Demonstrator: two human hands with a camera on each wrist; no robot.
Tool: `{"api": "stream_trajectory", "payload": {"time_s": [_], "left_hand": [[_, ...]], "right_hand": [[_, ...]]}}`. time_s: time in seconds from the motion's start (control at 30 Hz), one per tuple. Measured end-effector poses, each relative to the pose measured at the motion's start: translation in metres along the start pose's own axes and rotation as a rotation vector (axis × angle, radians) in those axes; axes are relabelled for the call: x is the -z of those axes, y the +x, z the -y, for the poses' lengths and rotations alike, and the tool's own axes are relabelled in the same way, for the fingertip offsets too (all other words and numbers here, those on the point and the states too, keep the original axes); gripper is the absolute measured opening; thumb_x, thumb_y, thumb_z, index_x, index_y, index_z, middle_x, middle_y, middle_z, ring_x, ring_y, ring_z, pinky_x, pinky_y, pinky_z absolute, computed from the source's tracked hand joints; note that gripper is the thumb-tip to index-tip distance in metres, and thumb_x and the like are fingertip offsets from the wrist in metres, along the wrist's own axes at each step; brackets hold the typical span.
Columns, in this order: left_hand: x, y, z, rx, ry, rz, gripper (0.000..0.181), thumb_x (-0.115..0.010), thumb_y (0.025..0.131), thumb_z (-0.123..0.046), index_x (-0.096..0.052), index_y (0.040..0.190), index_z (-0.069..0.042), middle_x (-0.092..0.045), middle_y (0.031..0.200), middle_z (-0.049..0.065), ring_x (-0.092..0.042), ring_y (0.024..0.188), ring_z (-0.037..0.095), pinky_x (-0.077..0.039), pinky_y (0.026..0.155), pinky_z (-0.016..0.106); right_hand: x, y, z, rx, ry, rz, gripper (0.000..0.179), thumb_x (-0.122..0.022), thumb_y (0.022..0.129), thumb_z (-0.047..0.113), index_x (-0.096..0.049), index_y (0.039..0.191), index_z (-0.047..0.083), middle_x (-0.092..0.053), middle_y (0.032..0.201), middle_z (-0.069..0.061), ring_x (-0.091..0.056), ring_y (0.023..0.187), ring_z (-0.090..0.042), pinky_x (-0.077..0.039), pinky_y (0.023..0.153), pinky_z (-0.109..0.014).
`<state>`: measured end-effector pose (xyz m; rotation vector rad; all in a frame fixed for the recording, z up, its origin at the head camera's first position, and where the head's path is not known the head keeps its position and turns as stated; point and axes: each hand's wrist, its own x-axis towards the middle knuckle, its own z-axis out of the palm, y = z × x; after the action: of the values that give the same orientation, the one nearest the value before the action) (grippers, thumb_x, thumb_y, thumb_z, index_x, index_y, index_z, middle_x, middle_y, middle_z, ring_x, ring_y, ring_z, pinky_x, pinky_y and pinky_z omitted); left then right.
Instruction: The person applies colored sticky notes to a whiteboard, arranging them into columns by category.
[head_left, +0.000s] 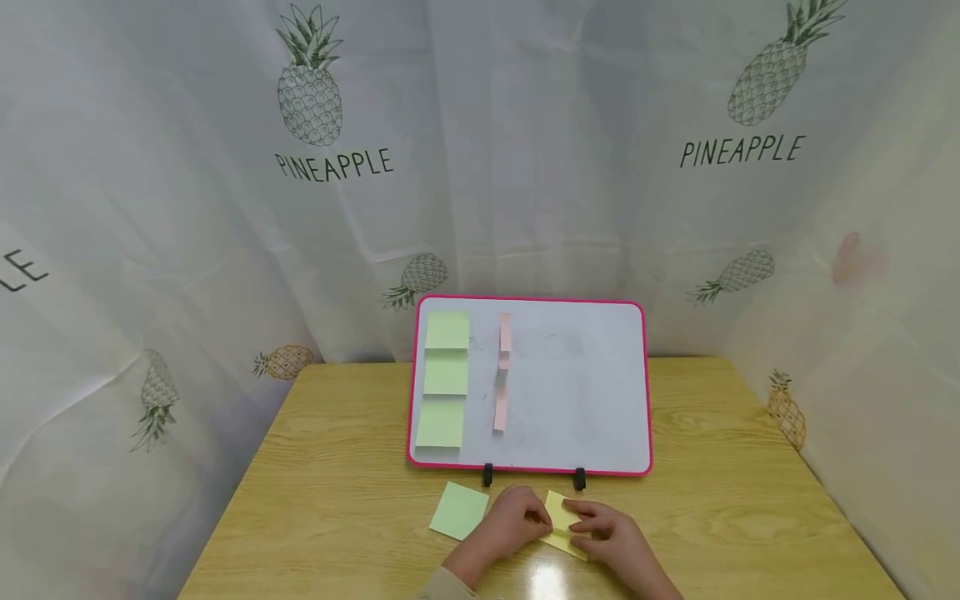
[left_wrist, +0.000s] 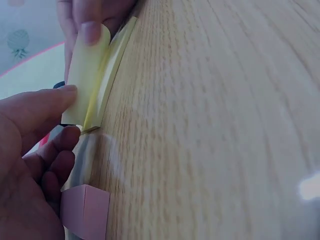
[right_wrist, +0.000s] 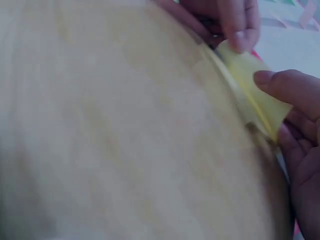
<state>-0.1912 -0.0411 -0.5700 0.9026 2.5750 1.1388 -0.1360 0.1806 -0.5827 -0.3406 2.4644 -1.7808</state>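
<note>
A pad of yellow sticky notes (head_left: 557,542) lies on the table before the whiteboard. Its top sheet (left_wrist: 86,82) is bent up from the stack. My left hand (head_left: 514,518) pinches that sheet near its left end between thumb and fingers. From the other side my right hand (head_left: 611,537) holds the yellow notes, its thumb (right_wrist: 287,85) on the sheet's face and other fingers behind it. A pink sticky-note pad (left_wrist: 85,212) lies close below my left hand in the left wrist view. Beside that hand in the head view is a green sticky-note pad (head_left: 457,509).
The whiteboard (head_left: 577,383) with a pink rim leans upright on black feet (head_left: 580,479). Three green notes (head_left: 446,372) run down its left side, with narrow pink notes (head_left: 505,333) in a column beside them. A pineapple-print curtain (head_left: 525,167) hangs around the wooden table (head_left: 337,500).
</note>
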Motion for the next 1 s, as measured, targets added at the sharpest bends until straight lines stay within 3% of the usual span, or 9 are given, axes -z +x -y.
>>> {"api": "stream_trajectory", "payload": {"time_s": [0.17, 0.37, 0.47, 0.57, 0.77, 0.87, 1.0], "left_hand": [[0.003, -0.002, -0.004, 0.014, -0.049, 0.000, 0.007, -0.078, 0.084, -0.019, -0.076, 0.078, -0.020, -0.052, 0.076, -0.021, -0.046, 0.077, -0.001, -0.041, 0.076, 0.023], [0.000, -0.001, -0.003, -0.007, -0.037, -0.011, 0.005, -0.081, 0.081, -0.020, -0.076, 0.078, -0.021, -0.052, 0.076, -0.022, -0.046, 0.077, -0.003, -0.041, 0.080, 0.023], [-0.003, -0.001, -0.002, -0.004, 0.006, -0.019, 0.012, -0.085, 0.076, -0.023, -0.075, 0.083, -0.024, -0.055, 0.083, -0.023, -0.049, 0.084, -0.002, -0.041, 0.087, 0.025], [-0.006, -0.003, -0.001, 0.005, 0.063, -0.029, 0.024, -0.086, 0.074, -0.026, -0.073, 0.094, -0.025, -0.056, 0.097, -0.021, -0.051, 0.097, 0.002, -0.041, 0.095, 0.030], [-0.008, -0.007, -0.004, 0.065, 0.076, -0.035, 0.043, -0.086, 0.074, -0.030, -0.066, 0.112, -0.025, -0.053, 0.129, -0.007, -0.047, 0.123, 0.021, -0.037, 0.104, 0.046], [-0.007, -0.007, -0.006, 0.068, 0.088, -0.043, 0.050, -0.087, 0.073, -0.030, -0.065, 0.117, -0.024, -0.050, 0.137, -0.004, -0.045, 0.128, 0.025, -0.036, 0.105, 0.048], [-0.008, -0.006, -0.007, 0.044, 0.129, -0.049, 0.051, -0.087, 0.073, -0.026, -0.064, 0.118, -0.022, -0.051, 0.138, -0.005, -0.046, 0.126, 0.021, -0.036, 0.105, 0.042]], "right_hand": [[-0.007, -0.003, -0.001, 0.085, -0.096, -0.103, 0.004, -0.079, 0.082, 0.017, -0.079, 0.086, 0.017, -0.066, 0.122, -0.009, -0.059, 0.111, -0.008, -0.049, 0.082, -0.016], [-0.014, -0.004, -0.002, 0.267, -0.268, -0.324, 0.024, -0.084, 0.069, 0.001, -0.076, 0.076, 0.023, -0.070, 0.104, -0.001, -0.060, 0.100, -0.015, -0.040, 0.084, -0.008], [-0.017, -0.007, -0.001, 0.228, -0.227, -0.374, 0.026, -0.084, 0.069, 0.000, -0.075, 0.076, 0.024, -0.071, 0.100, 0.000, -0.062, 0.096, -0.015, -0.043, 0.082, -0.010], [-0.020, -0.010, 0.001, 0.104, -0.138, -0.389, 0.023, -0.082, 0.073, 0.001, -0.074, 0.076, 0.023, -0.071, 0.100, 0.001, -0.063, 0.096, -0.011, -0.048, 0.078, -0.014], [-0.027, -0.009, 0.010, -0.060, -0.068, -0.435, 0.016, -0.076, 0.079, -0.004, -0.075, 0.081, 0.012, -0.071, 0.096, -0.003, -0.063, 0.089, -0.008, -0.052, 0.073, -0.020], [-0.029, -0.008, 0.014, -0.071, -0.051, -0.457, 0.014, -0.073, 0.082, -0.004, -0.074, 0.083, 0.009, -0.069, 0.089, -0.002, -0.062, 0.081, -0.007, -0.051, 0.070, -0.020], [-0.027, -0.008, 0.015, -0.002, -0.043, -0.470, 0.015, -0.074, 0.082, -0.003, -0.074, 0.082, 0.013, -0.067, 0.081, 0.003, -0.060, 0.073, -0.006, -0.050, 0.066, -0.020]]}}
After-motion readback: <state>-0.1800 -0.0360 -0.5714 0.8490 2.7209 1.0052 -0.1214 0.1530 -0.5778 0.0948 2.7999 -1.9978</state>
